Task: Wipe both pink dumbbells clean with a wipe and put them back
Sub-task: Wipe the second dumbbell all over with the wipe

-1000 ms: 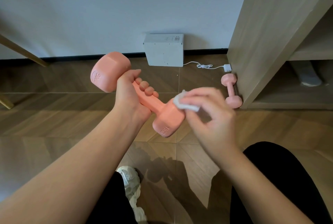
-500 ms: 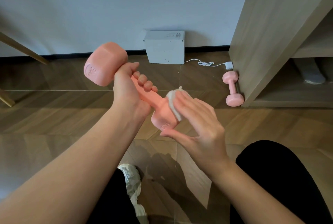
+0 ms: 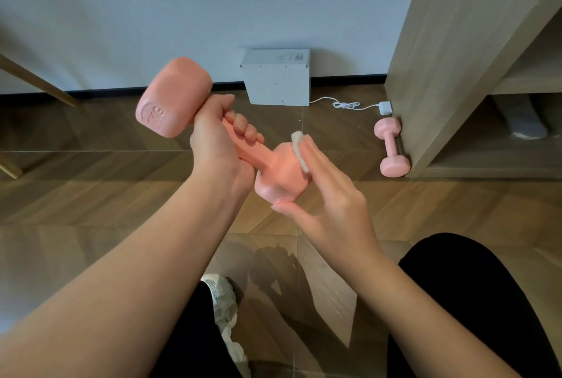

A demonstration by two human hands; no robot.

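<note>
Two pink, matte, block-headed dumbbells show. The first dumbbell (image 3: 260, 157) is held tilted at centre frame above the floor, with its embossed far head up-left and its near head lower right. The left hand (image 3: 217, 143) is wrapped tight round its handle. One small white crumpled wipe (image 3: 299, 149) sits on the near head, pressed there by the straight fingers of the right hand (image 3: 328, 204). The second dumbbell (image 3: 392, 148) lies on the brown wooden floor (image 3: 91, 195) at right, against a light wooden cabinet (image 3: 441, 58). One white box (image 3: 276, 79) stands at upper centre.
</note>
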